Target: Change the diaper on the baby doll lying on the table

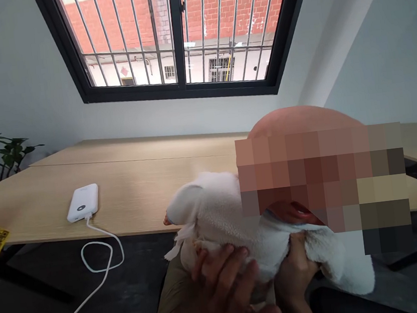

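Fleece (218, 210), fluffy white, under splayed left hand (223, 288), in grip of right hand (294, 269).

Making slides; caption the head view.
Left hand presses and right hand grips a white fleece beside a table holding a power bank.

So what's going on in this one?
A person holds a baby figure in white fleece on their lap beside a wooden table. The left hand lies spread on its body; the right hand grips the fleece under the blurred head. Doll or infant, I cannot tell. A white power bank lies on the table, its cable hanging off the edge.
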### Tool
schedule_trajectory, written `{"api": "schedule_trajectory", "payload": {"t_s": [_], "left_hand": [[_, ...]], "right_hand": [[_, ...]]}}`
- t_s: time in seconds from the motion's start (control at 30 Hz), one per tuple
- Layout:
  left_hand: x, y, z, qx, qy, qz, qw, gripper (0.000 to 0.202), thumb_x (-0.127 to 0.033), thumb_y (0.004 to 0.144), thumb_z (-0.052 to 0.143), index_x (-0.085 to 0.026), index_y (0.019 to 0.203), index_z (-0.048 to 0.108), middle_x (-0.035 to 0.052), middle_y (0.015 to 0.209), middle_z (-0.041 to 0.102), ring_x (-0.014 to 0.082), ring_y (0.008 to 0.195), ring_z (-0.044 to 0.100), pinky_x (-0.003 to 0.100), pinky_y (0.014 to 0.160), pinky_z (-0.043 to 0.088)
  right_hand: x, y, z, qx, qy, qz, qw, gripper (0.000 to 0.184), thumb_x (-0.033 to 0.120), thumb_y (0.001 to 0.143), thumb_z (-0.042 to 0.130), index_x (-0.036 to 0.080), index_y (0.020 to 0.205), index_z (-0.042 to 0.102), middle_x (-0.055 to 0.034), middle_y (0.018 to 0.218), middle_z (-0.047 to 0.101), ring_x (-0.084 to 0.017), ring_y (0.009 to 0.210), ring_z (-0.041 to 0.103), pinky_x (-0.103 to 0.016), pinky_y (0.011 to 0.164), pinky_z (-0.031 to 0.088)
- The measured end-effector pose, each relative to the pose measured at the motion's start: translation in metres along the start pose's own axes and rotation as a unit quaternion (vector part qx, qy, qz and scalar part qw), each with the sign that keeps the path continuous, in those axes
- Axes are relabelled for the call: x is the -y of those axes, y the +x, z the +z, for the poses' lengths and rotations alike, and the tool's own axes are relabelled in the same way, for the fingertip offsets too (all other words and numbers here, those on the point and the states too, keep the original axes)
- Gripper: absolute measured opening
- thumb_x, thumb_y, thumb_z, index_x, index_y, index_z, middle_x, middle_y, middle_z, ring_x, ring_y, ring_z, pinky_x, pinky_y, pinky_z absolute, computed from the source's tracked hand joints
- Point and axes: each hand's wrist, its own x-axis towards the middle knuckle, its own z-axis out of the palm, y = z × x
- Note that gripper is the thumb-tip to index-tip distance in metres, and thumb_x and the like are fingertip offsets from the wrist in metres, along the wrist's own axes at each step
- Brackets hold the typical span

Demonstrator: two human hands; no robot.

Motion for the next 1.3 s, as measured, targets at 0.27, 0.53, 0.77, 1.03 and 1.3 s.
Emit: {"api": "schedule_trajectory", "payload": {"t_s": [0.27, 0.53, 0.77, 1.03, 1.3], "left_hand": [[0.021, -0.029, -0.003, 0.107, -0.085, 0.124, 0.983, 0.027, -0.005, 0.089, 0.043, -0.018, 0.069, 0.056, -0.0043, 0.045, 0.049, 0.0107, 0.041, 0.043, 0.027, 0.052, 0.036], [0.043, -0.04, -0.021, 0.202, -0.137, 0.102, 0.964, 0.041, -0.021, 0.102, 0.029, -0.022, 0.075, 0.059, -0.0057, 0.047, 0.055, 0.0115, 0.041, 0.05, 0.025, 0.047, 0.036], [0.069, -0.001, -0.044, 0.088, -0.184, -0.182, 0.962, 0.009, -0.022, 0.09, 0.055, -0.02, 0.099, 0.058, 0.0054, 0.092, 0.065, 0.017, 0.089, 0.065, 0.024, 0.075, 0.053], [0.089, -0.033, -0.031, 0.173, -0.338, -0.432, 0.818, 0.06, -0.059, 0.082, 0.062, -0.015, 0.123, 0.058, 0.0158, 0.113, 0.068, 0.0282, 0.103, 0.067, 0.035, 0.081, 0.058], [0.089, -0.015, -0.045, 0.053, -0.355, -0.547, 0.756, 0.067, -0.066, 0.049, 0.083, -0.016, 0.092, 0.069, 0.0104, 0.093, 0.074, 0.03, 0.092, 0.069, 0.039, 0.081, 0.057]], "right_hand": [[0.015, 0.003, 0.003, -0.022, 0.085, 0.098, 0.991, 0.044, 0.058, 0.074, 0.059, 0.014, 0.079, 0.065, -0.0077, 0.08, 0.068, -0.026, 0.09, 0.059, -0.031, 0.069, 0.047], [0.017, 0.014, 0.009, 0.004, 0.177, 0.121, 0.977, 0.052, 0.055, 0.073, 0.063, 0.011, 0.1, 0.065, -0.0102, 0.108, 0.068, -0.029, 0.112, 0.056, -0.036, 0.092, 0.044], [0.002, 0.005, 0.005, 0.043, 0.161, 0.099, 0.981, 0.044, 0.055, 0.07, 0.063, 0.013, 0.085, 0.066, -0.0069, 0.085, 0.069, -0.028, 0.101, 0.059, -0.039, 0.091, 0.045], [-0.029, -0.003, 0.0, 0.147, 0.157, 0.163, 0.963, 0.044, 0.058, 0.053, 0.076, 0.017, 0.066, 0.065, -0.0075, 0.079, 0.071, -0.03, 0.095, 0.061, -0.039, 0.091, 0.047], [-0.003, -0.006, -0.01, 0.191, 0.145, 0.175, 0.955, 0.044, 0.058, 0.063, 0.072, 0.017, 0.077, 0.072, -0.0093, 0.088, 0.074, -0.033, 0.112, 0.059, -0.042, 0.108, 0.036]]}}
